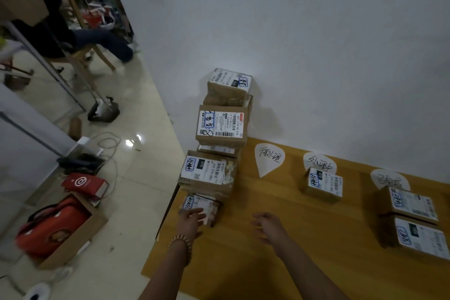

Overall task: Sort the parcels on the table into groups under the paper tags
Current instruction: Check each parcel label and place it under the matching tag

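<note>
A left hand (192, 218) rests spread fingers on the nearest small parcel (201, 207) at the tabletop's (243, 251) left edge, likely to lift it. The right hand (266, 226) hovers open, empty, beside it. Sorted parcels lie under paper tags (269, 157) farther right.

Lots here you can't make out. The small cardboard parcel nearest the edge of the wooden bench (267, 239) is smeared with motion blur (203, 204), and the left hand (192, 219) covers its near side, so whether the fingers (198, 213) actually grip it is anyone's guess. The lower brown boxes in the tall stack by the white wall (224, 102) are mostly hidden behind the front ones. The brown box with a white label at bottom right (418, 236) is cut by the frame edge. The handwriting on the third white paper tag (387, 179) is too blurry, partly covered.
</note>
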